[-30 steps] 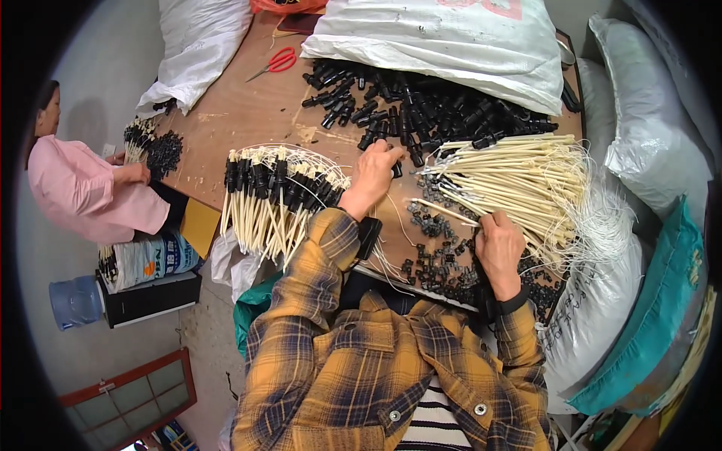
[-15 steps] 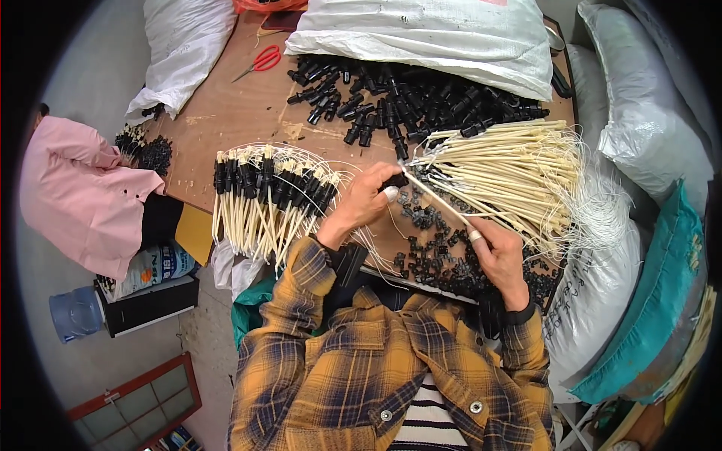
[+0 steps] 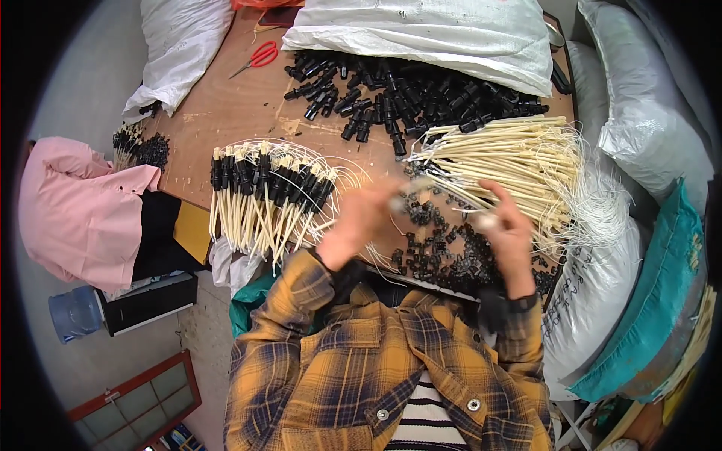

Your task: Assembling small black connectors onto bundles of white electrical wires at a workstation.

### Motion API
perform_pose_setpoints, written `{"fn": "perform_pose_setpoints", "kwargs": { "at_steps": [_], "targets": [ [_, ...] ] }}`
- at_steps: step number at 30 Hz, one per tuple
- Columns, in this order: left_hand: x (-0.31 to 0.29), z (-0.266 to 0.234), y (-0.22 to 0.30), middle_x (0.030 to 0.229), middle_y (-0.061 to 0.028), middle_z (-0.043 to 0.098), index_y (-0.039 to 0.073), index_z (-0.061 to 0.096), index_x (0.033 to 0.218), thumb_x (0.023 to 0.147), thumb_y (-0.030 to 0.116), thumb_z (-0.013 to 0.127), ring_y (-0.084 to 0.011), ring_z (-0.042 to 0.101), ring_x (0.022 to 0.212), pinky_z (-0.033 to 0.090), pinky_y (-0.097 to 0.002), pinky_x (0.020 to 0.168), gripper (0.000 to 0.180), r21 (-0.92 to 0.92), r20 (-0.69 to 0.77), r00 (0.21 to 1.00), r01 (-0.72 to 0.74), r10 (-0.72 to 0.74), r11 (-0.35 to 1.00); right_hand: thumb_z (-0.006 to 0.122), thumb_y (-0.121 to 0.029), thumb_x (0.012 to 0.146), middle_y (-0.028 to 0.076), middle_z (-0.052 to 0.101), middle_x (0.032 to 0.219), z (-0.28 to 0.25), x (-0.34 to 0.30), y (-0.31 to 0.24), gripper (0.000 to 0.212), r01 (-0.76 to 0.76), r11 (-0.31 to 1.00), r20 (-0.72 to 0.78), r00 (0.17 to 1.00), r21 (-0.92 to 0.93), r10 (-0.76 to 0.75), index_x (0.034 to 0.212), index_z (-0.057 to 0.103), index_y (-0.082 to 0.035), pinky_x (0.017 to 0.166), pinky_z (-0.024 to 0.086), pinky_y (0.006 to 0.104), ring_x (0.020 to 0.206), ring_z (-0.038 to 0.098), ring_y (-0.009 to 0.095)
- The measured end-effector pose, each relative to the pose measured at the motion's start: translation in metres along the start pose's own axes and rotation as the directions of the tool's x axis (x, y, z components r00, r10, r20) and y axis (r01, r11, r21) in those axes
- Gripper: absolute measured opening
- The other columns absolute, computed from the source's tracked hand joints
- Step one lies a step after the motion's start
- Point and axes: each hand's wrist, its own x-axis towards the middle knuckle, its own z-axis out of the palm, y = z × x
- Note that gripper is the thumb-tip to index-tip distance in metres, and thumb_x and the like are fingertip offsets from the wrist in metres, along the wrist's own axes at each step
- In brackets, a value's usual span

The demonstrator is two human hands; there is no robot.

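My left hand (image 3: pixel 356 222) is smeared by motion over the near middle of the brown table; its fingers and anything in them cannot be made out. Farther right, my right hand (image 3: pixel 509 233) hovers at the near edge of a fan of cream tubes (image 3: pixel 504 158) with thin white cords. Its index finger points up, apart from the thumb; pale tube ends lie close by, and no firm grip shows. Beside my left hand lies a row of cream tubes fitted with black connectors (image 3: pixel 263 177). Small black parts (image 3: pixel 444 252) are scattered between my hands.
Loose black connectors (image 3: pixel 391 105) spill from under a white sack (image 3: pixel 421 37) at the back. Red-handled scissors (image 3: pixel 263 54) lie to their left. Full sacks (image 3: pixel 654 98) crowd the right side. A person in a pink top (image 3: pixel 86 210) is at the left.
My right hand has moved up from the tube it was holding, and its index finger has lifted off the thumb. My left hand has drawn back a little and blurred.
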Motion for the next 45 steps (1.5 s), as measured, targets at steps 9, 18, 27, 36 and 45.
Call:
{"fn": "perform_pose_setpoints", "kwargs": {
  "at_steps": [9, 18, 27, 36, 45],
  "targets": [
    [0.006, 0.009, 0.02, 0.082, 0.0035, 0.064, 0.004, 0.069, 0.105, 0.082, 0.006, 0.069, -0.0038, 0.055, 0.069, 0.046, -0.021, 0.06, 0.023, -0.546, 0.344, 0.893, 0.442, -0.29, 0.712, 0.073, -0.011, 0.077, 0.011, 0.063, 0.073, 0.056, -0.019, -0.004, 0.025, 0.196, 0.825, 0.264, 0.963, -0.531, -0.058, 0.1, 0.066, -0.005, 0.054, 0.048, 0.0341, 0.058, 0.061, 0.024],
    [0.002, -0.01, 0.021, 0.102, -0.0129, 0.063, 0.006, 0.061, 0.115, 0.078, -0.005, 0.058, -0.0295, 0.062, 0.096, 0.048, -0.0356, 0.083, 0.038, -0.047, 0.37, 0.914, 0.197, -0.166, 0.979, 0.068, -0.009, 0.079, 0.013, 0.065, 0.07, 0.053, -0.017, -0.005, 0.016, 0.17, 0.825, 0.156, 0.983, -0.539, -0.1, 0.094, 0.068, -0.007, 0.054, 0.049, 0.0357, 0.058, 0.064, 0.029],
    [0.005, -0.004, 0.022, 0.102, -0.016, 0.065, 0.006, 0.06, 0.114, 0.076, -0.005, 0.054, -0.036, 0.061, 0.099, 0.048, -0.0401, 0.084, 0.04, -0.099, 0.379, 0.925, 0.054, -0.013, 0.994, 0.066, -0.007, 0.081, 0.014, 0.065, 0.073, 0.057, -0.015, -0.001, 0.015, 0.215, 0.884, 0.214, 0.968, -0.415, -0.135, 0.095, 0.067, -0.004, 0.056, 0.05, 0.0349, 0.063, 0.065, 0.029],
    [0.005, -0.009, 0.032, 0.1, -0.0131, 0.063, 0.003, 0.059, 0.111, 0.072, -0.006, 0.064, -0.0244, 0.063, 0.093, 0.05, -0.0355, 0.078, 0.041, -0.4, 0.382, 0.924, 0.194, -0.029, 0.896, 0.061, -0.008, 0.086, 0.017, 0.064, 0.082, 0.058, -0.022, -0.001, 0.014, 0.241, 0.864, 0.349, 0.934, -0.443, -0.081, 0.099, 0.057, -0.003, 0.055, 0.049, 0.0423, 0.067, 0.063, 0.036],
    [-0.01, 0.008, 0.011, 0.086, -0.006, 0.064, 0.007, 0.065, 0.082, 0.071, -0.002, 0.069, -0.0235, 0.062, 0.08, 0.049, -0.0336, 0.065, 0.015, -0.275, -0.036, 0.938, -0.341, 0.345, 0.899, 0.064, -0.013, 0.087, 0.014, 0.069, 0.079, 0.057, -0.027, -0.005, 0.018, 0.132, 0.938, 0.3, 0.953, -0.32, -0.032, 0.102, 0.07, -0.005, 0.057, 0.051, 0.0331, 0.066, 0.068, 0.027]
  ]
}}
